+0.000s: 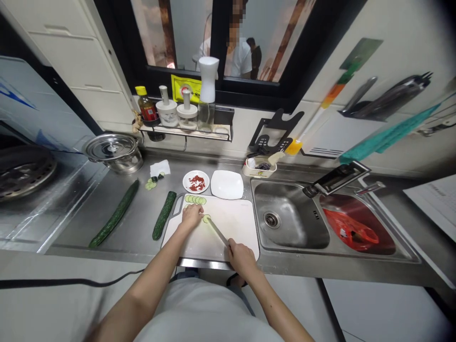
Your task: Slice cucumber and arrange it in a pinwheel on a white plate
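Note:
My right hand is closed round the handle of a kitchen knife, its blade slanting up and left over the white cutting board. At the blade's tip lies a round cucumber slice. My left hand rests on the board just left of that slice, fingers bent and drawn together; whatever is under them is hidden. Beyond the fingers, a row of overlapping cucumber slices lies along the board's far edge. A shorter cucumber sits left of the board, and a longer cucumber further left.
Behind the board stand a plate of chopped red bits and a white square dish. Cucumber scraps lie by a white tissue. A steel pot is at back left. The sink borders the board's right.

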`<state>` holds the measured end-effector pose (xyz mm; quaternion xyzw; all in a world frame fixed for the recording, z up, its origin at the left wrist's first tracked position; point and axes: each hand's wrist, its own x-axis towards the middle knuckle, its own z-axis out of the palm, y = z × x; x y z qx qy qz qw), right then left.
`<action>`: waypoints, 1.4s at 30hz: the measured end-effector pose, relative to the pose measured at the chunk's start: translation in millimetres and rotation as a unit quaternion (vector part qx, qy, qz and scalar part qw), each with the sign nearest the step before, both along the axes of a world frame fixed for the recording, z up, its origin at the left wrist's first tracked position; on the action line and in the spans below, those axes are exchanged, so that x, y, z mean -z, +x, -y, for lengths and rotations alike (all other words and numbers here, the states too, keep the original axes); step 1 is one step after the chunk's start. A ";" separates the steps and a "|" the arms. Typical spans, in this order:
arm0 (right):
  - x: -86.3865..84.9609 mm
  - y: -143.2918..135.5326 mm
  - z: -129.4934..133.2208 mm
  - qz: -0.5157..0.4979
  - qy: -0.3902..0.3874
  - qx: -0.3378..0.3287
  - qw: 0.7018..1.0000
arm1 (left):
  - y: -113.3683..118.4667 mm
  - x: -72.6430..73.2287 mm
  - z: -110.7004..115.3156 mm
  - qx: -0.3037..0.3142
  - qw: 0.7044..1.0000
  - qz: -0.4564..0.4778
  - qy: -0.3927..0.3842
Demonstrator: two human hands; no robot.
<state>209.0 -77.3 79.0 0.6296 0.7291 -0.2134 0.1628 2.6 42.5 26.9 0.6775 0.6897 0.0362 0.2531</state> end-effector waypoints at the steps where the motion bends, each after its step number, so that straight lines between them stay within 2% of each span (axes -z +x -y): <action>1: -1.1 -0.9 -0.6 0.005 -0.003 -0.001 1.000 | 0.3 -0.4 -0.8 -0.001 1.000 -0.002 -0.004; 10: -14.3 -3.4 -10.4 0.009 -0.026 -0.019 0.999 | 3.2 -2.6 -8.8 -0.002 0.999 -0.013 -0.031; 25: -23.6 -12.6 -23.5 0.011 -0.055 -0.029 0.998 | 4.2 -4.4 -12.6 -0.008 0.998 -0.021 -0.062; 42: -22.7 -18.6 -26.5 0.015 -0.056 -0.027 0.998 | 3.9 -4.2 -12.0 -0.015 0.998 -0.020 -0.063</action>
